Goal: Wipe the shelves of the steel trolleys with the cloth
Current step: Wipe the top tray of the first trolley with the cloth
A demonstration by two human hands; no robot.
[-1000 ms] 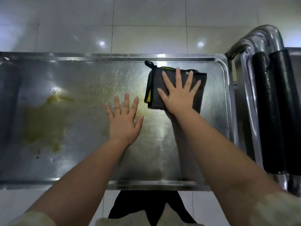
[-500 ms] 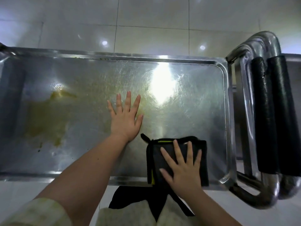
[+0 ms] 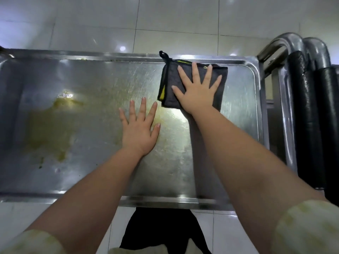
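Gleaming above white tiles (image 3: 174, 19), stained shelf (image 3: 91, 79); left hand (image 3: 139, 131) flat, right hand (image 3: 197, 90) pressing cloth (image 3: 167, 76), fingers splayed.

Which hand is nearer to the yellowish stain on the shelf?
Left. The left hand lies flat on bare steel, right of the yellowish stain and apart from it. The right hand presses the cloth farther right, near the far rim of the shelf.

One head-worn camera looks steeply down from close above the trolley shelf (image 3: 95, 85), with floor tiles (image 3: 165, 19) at 12 o'clock and handles (image 3: 310, 116) at 3 o'clock.
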